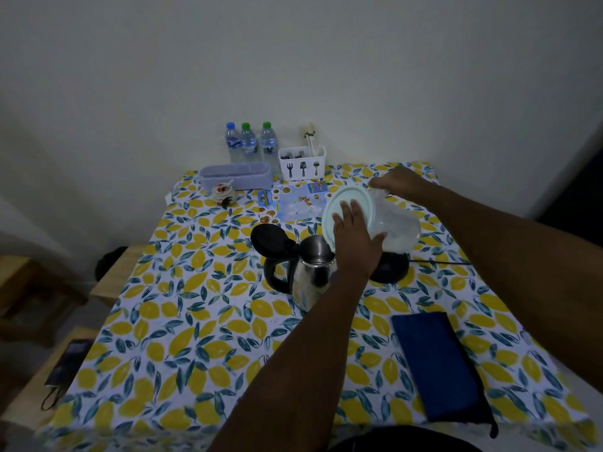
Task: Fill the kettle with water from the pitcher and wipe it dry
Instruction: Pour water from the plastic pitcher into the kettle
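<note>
A steel kettle [311,277] with a black handle stands mid-table, its black lid [269,239] flipped open to the left. A clear plastic pitcher [396,226] with a pale green lid [349,203] is tipped on its side toward the kettle's mouth. My left hand [355,238] presses flat on the pitcher's lid, fingers spread. My right hand [399,184] grips the pitcher's far end. The kettle's black base [391,267] sits behind my left wrist, its cord running right. A folded dark blue cloth [439,363] lies near the front right.
The table wears a lemon-print cloth [182,321]. At the back stand three water bottles [249,141], a white cutlery caddy [301,163], a lilac box [236,176] and a small jar [223,191]. A phone [70,362] lies on a wooden bench at left.
</note>
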### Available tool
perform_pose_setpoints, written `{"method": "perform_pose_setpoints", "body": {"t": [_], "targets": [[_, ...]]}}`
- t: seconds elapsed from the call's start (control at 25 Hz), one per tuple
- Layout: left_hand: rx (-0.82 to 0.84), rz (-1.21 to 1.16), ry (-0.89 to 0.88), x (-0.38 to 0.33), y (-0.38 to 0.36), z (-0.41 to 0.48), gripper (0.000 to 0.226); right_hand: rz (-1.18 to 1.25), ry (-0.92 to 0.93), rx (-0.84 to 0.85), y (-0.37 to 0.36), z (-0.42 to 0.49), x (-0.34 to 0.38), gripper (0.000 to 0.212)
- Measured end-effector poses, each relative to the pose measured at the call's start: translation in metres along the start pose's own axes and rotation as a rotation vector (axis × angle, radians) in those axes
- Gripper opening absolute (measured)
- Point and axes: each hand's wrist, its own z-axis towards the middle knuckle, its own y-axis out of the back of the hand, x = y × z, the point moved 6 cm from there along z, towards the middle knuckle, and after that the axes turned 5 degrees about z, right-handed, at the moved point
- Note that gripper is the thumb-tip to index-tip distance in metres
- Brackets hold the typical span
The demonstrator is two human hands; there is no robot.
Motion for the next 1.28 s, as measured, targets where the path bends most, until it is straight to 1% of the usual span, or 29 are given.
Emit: {"method": "perform_pose_setpoints", "body": {"t": [0.28,0.56,0.8,0.96,1.04,1.28], "targets": [[-0.031,-0.012,0.021,0.008,0.002,-0.003,0.093,-0.053,-0.014,0.004,-0.007,-0.002,0.011,0.047],[-0.041,-0.030,0.033,0.007,0.008,-0.010,0.092,-0.071,-0.014,0.007,-0.009,-0.007,0.018,0.044],[-0.055,-0.028,0.024,0.008,0.012,-0.011,0.093,-0.026,0.006,-0.006,-0.007,-0.011,0.024,0.044],[-0.057,-0.040,0.023,0.009,0.013,-0.013,0.093,-0.019,0.018,0.007,-0.007,-0.016,0.028,0.049],[-0.060,-0.046,0.027,0.009,0.012,-0.014,0.093,-0.032,0.010,0.010,-0.007,-0.016,0.028,0.044],[-0.064,-0.043,0.018,0.010,0.016,-0.014,0.092,-0.045,0.019,0.007,-0.007,-0.016,0.032,0.044]]}}
